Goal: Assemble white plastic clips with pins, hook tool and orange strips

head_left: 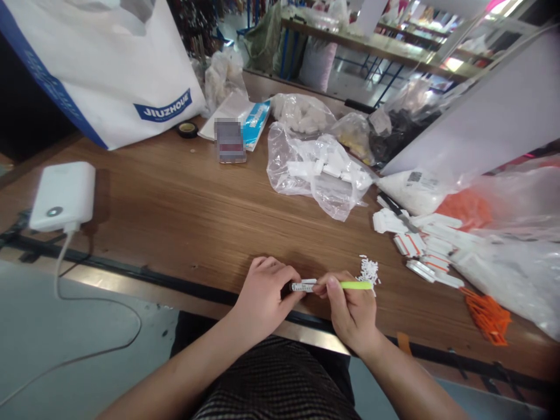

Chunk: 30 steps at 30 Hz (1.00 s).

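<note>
While the right hand (351, 310) pinches a yellow-green stick (355, 285), the curled left hand (262, 294) partly hides its dark end (287, 288).

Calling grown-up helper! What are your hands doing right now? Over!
left hand pinching a white printed strip; right hand gripping a neon-yellow stick; small white bits heaped just beyond the stick's tip. Over.

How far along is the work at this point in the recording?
Roughly midway at a guess. Possibly done: red-striped white tags lying loose on the wooden table. In hand: the left hand grips a printed white strip, the right hand a neon-yellow stick. Left: white pieces in a clear plastic bag, tiny white bits, orange cords.
</note>
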Available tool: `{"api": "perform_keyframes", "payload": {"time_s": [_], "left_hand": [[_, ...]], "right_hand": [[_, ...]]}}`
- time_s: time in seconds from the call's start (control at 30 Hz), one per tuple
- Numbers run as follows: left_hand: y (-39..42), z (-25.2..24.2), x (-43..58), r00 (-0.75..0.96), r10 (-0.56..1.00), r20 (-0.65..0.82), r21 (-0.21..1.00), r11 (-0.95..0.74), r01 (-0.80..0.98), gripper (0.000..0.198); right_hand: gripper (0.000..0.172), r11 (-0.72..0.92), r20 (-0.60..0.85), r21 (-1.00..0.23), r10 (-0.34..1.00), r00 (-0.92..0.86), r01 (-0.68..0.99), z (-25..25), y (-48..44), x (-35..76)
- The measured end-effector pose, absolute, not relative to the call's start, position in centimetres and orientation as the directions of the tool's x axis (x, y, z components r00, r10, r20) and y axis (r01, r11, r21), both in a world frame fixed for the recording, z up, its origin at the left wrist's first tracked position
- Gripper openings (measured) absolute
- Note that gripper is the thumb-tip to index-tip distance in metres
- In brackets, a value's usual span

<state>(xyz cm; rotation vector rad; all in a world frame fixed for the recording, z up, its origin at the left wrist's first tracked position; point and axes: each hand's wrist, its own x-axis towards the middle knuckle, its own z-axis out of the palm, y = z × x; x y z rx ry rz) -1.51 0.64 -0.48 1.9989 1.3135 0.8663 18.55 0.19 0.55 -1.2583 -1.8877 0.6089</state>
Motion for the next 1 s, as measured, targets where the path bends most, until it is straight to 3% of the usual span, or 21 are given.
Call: {"api": "perform_keyframes", "payload": {"time_s": [0.53, 0.8, 1.0], "left_hand": [[0.6, -0.4, -1.5, 0.309, 0.931, 0.195, 0.767, -0.341, 0.544, 0.011], [0.7, -0.2, -1.8, 0.308, 0.934, 0.18, 0.774, -0.328, 0.541, 0.013], [0.6, -0.4, -1.7, 0.312, 0.931, 0.19, 0.775, -0.338, 0.535, 0.011]], "right_hand": [[0.03, 0.397, 0.319, -0.727, 0.918, -0.237, 0.56, 0.8, 0.3, 18.4], [0.023, 0.54, 0.356, -0.634, 0.839, -0.411, 0.554, 1.7, 0.5, 17.9], [0.027, 0.46, 0.382, -0.697, 0.887, -0.258, 0.551, 1.0, 0.2, 18.7]]}}
